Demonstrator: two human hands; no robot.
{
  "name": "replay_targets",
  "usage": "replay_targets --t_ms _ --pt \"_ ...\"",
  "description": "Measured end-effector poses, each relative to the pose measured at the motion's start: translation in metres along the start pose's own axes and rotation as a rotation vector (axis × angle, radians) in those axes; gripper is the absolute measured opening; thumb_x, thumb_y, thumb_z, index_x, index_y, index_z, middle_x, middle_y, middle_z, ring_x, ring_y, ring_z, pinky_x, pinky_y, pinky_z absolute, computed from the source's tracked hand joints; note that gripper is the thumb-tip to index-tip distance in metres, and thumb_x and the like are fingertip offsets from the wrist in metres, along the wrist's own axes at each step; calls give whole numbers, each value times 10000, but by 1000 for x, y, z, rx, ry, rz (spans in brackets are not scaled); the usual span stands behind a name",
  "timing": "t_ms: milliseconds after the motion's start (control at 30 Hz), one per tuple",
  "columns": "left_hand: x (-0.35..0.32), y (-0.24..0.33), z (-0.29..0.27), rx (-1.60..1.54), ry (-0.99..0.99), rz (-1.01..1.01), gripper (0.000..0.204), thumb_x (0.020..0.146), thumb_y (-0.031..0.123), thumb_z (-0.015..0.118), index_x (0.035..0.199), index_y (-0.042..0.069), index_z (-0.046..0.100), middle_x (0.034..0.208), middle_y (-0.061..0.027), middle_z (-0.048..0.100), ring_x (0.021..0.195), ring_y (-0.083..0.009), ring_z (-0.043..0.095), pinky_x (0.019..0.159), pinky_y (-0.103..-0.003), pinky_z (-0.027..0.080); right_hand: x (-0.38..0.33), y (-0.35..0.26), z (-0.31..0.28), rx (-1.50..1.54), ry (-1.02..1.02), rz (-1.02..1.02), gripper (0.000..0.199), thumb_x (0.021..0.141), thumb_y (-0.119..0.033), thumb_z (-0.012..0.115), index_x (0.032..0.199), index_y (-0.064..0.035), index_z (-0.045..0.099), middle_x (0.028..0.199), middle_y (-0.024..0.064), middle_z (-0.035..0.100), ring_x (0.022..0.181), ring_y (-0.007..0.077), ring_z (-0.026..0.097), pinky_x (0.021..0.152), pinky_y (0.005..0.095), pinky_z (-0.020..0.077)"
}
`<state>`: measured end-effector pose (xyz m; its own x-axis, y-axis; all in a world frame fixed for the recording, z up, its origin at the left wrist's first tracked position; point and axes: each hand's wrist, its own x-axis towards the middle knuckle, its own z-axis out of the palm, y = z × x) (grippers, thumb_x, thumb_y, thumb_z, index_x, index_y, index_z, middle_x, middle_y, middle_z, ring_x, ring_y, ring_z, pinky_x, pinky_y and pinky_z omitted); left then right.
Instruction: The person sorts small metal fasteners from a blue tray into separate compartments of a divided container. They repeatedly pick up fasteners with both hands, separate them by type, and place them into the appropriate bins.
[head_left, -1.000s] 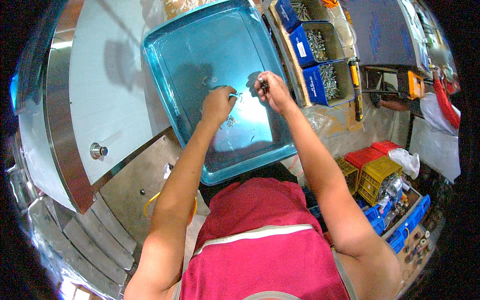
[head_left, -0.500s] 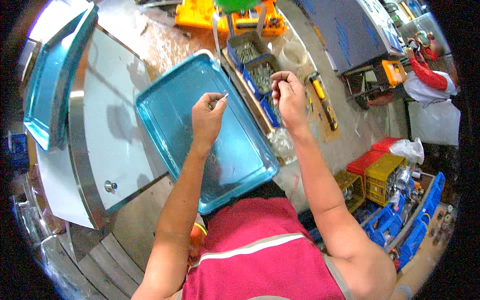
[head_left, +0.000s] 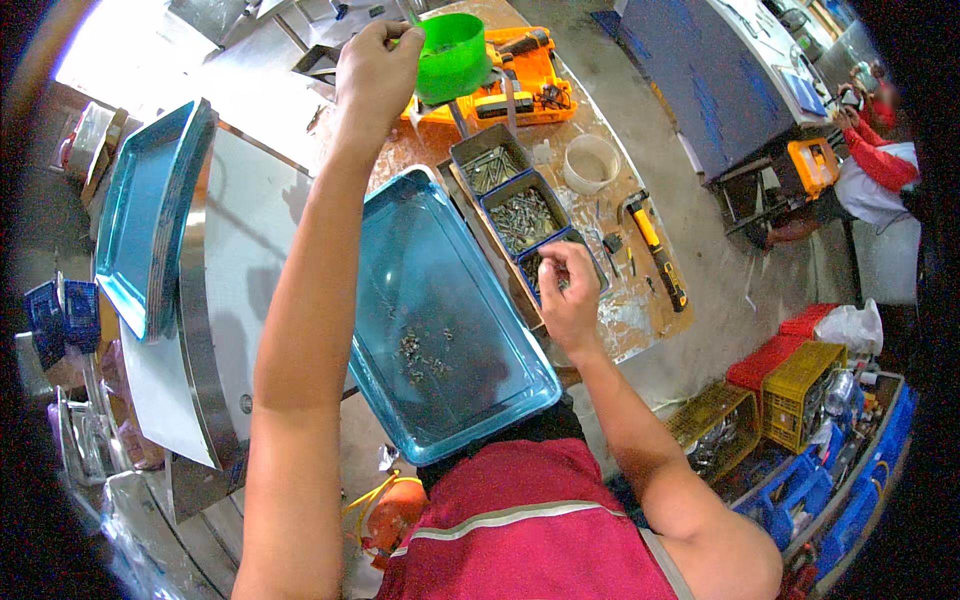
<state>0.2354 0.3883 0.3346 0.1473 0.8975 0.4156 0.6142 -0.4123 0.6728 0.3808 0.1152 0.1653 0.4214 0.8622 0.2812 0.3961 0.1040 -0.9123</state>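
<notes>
My left hand (head_left: 378, 75) is stretched far forward, its fingers pinched together beside the rim of a round green plastic tub (head_left: 452, 62). Whatever lies between those fingertips is too small to make out. My right hand (head_left: 570, 300) is over the nearest of three small blue bins (head_left: 600, 270), fingers curled in, their contents hidden. Long screws (head_left: 490, 168) fill the far bin and shorter screws (head_left: 522, 215) the middle one. Between my arms lies a blue rectangular tray (head_left: 470, 400) with a scatter of small metal pieces (head_left: 425, 358) near its middle.
An orange tool case (head_left: 540, 80) sits behind the bins. A clear round tub (head_left: 592, 163) and a yellow-black tool (head_left: 655, 250) lie on the worn table. Stacked blue trays (head_left: 150, 220) stand left. Yellow crates (head_left: 800, 390) are at right; a co-worker (head_left: 880, 165) is farther off.
My left hand has gone from above the tray, where it pinched a small metal piece, forward to the green tub. My right hand has drawn back to the nearest bin.
</notes>
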Motion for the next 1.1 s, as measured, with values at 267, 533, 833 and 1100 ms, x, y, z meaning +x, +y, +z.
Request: replay_targets --t_ms 267,533,833,1100 --pt "-139 -7 91 -954 -578 -910 402 1059 391 495 1072 21 650 867 -48 584 767 -165 565 687 -315 512 -40 32 -41 -19 87 190 99 943 9 583 1026 -10 633 956 37 602 869 113 559 777 252 459" --pt "-175 -45 96 -472 -707 -191 373 998 276 538 1075 -68 661 981 -182 714 956 -256 670 867 -376 508 -65 11 -14 -64 15 16 93 906 -24 639 999 -21 646 915 127 633 826 257 629 747 345 497" --pt "-330 -142 -52 -143 -379 -647 314 969 264 617 1061 -31 676 944 -162 727 886 -255 696 808 -376 529 -134 63 125 -166 -555 65 241 875 -58 680 1115 -79 664 1035 181 638 907 384 660 771 478 536" --pt "-512 -190 -97 101 -350 -784 236 971 240 604 1064 40 687 990 -190 719 950 -373 691 844 -445 528 -134 78 198 -668 -784 139 206 873 -107 602 1055 -75 692 1133 188 624 978 420 648 866 498 541"
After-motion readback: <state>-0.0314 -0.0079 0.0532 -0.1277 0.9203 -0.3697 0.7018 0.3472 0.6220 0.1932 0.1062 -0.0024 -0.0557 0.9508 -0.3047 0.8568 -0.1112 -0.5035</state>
